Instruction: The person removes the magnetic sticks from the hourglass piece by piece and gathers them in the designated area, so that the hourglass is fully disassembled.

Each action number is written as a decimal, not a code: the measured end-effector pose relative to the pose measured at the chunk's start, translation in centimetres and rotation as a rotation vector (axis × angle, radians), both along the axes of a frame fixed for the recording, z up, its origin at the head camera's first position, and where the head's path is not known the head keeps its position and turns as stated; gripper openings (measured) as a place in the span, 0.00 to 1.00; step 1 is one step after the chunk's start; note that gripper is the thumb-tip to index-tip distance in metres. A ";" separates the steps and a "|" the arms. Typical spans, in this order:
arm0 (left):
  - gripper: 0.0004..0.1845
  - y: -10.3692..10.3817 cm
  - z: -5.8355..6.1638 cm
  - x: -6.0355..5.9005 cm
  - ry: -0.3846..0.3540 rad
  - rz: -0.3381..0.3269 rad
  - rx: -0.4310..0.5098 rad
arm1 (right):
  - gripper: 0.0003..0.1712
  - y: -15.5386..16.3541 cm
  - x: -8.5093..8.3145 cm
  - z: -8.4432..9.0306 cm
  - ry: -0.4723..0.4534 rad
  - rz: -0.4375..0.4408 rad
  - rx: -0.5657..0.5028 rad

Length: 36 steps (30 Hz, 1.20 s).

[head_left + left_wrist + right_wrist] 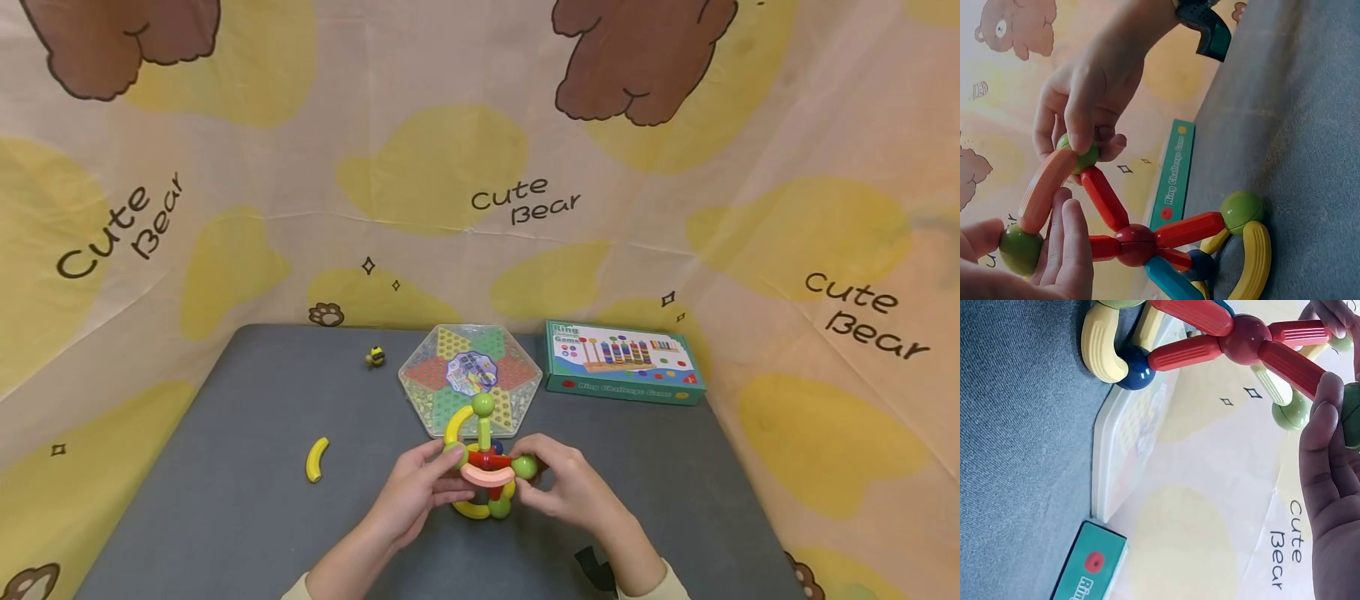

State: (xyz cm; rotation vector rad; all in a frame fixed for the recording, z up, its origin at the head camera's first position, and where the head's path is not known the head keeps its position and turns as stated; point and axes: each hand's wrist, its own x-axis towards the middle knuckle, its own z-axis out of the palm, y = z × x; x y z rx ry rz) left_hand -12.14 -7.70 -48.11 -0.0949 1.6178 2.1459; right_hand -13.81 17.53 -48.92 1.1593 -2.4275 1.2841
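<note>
The toy frame (487, 458) of sticks and balls is between the two hands, on the person's side of the game board (517, 354), its top ball overlapping the board's near edge in the head view; whether its lower arches touch the table is hard to tell. The left hand (414, 493) has its thumb and fingers closed round the left green ball (1020, 250), and the right hand (573, 483) pinches the right green ball (525, 467) with bent fingers. A pink curved stick (487, 476) runs between these two balls. The left wrist view brings out a blue stick (1172, 279) that the head view does not show, and a dark band (1205, 26) at the right wrist. The right wrist view shows the red centre ball (1245, 340) plainly, and a dark blue ball (1137, 367) that the head view mostly hides. Left of the board lie a small bee toy (376, 357), near it, and a loose yellow curved stick (317, 460), further toward the person. Just right of the board is a green game box (625, 363). All this is on a dark grey table (247, 417); behind the board hangs a cream and yellow cloth (420, 75), printed with brown bears and "Cute Bear".
</note>
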 end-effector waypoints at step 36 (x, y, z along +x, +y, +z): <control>0.34 -1.0 0.2 -0.7 0.004 -0.095 -0.005 | 0.25 5.4 -6.8 -2.9 -0.431 -0.626 -0.029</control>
